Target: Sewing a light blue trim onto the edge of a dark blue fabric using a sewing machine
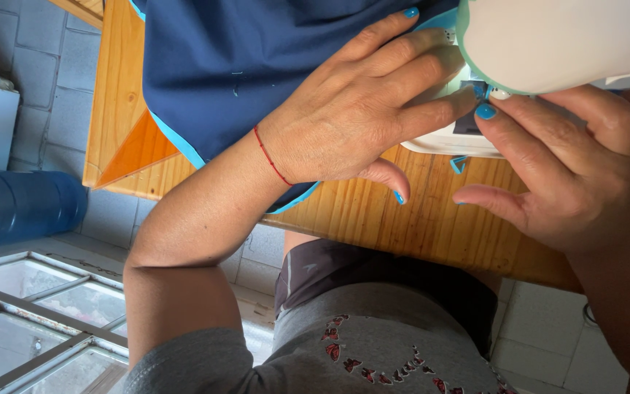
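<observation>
Left hand point(359, 109): lies flat, fingers spread wide, palm down on the navy fabric point(242, 66); it grips nothing but pins the cloth to the sewing machine bed, index tip reaching in beside the needle area. A thin red cord circles the wrist; nails are painted turquoise.
Right hand point(570, 175): fingers drawn narrow toward the presser foot, index tip touching the small turquoise strip point(480, 90) there; whether it pinches the strip or only steadies it is hard to tell, as the machine head hides part of the contact.
Navy fabric: soft woven cloth, matte, loosely draped across the tabletop point(417, 211) and running under the left hand toward the needle; edged with a narrow turquoise binding point(176, 138) that follows its hem.
Turquoise strip: thin tape at the needle, between both index fingertips; a short loose end point(459, 164) hangs over the front edge of the machine bed.
Sewing machine point(563, 44): white, smooth moulded plastic with a rounded head trimmed in pale green; stands on the tabletop at upper right.
Tabletop: varnished pine boards, visible grain and knots, warm orange tone.
Water bottle point(23, 204): large, blue, translucent plastic, on the floor at left, well apart from the work.
Floor: grey square tiles.
Clothing: grey top with small red butterfly motifs, dark shorts.
</observation>
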